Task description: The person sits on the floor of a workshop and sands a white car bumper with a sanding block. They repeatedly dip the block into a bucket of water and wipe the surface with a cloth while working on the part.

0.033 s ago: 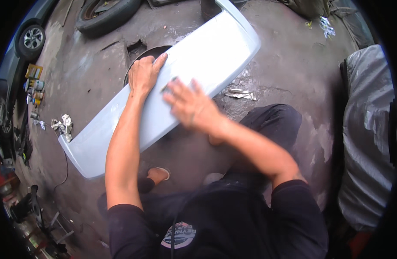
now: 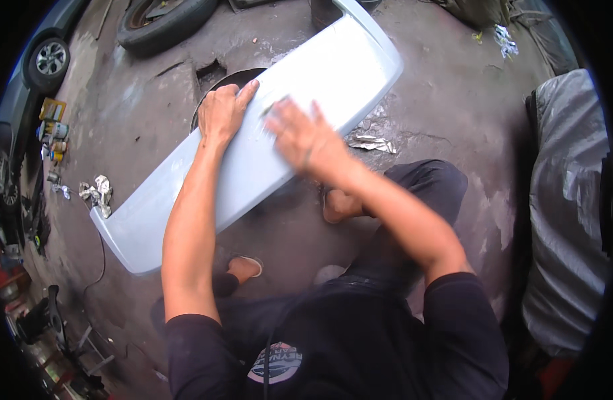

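Panel [image 2: 243,177]: long, pale grey-white, upturned lip at each end. Sits in front of the person, running diagonally from lower left to upper right, low over the floor [image 2: 453,100]. Covers part of a dark-rimmed round thing [image 2: 245,79]; can't tell if the two touch.

Left grip [image 2: 221,113]: on the panel's far long edge, fingers bent over it, thumb lying along the top face. Pinching that edge.

Right grip [image 2: 306,137]: over the middle of the top face, blurred, fingers partly spread. Thin dark sliver [image 2: 274,107] at the fingertips. Can't tell what it is, or whether it's pinched or just under the fingers.

Around it: crumpled silvery scrap [image 2: 98,193] right by the panel's left end; flat crumpled sheet [image 2: 373,143] on the floor near the long edge closer to the person. Right foot [image 2: 343,203] just short of that edge. Broken hole [image 2: 211,72] in the floor beside the round thing.

Further out: loose tyre [image 2: 180,33] at the top, cans [image 2: 58,130] at left, grey-covered bulk [image 2: 566,200] at right.
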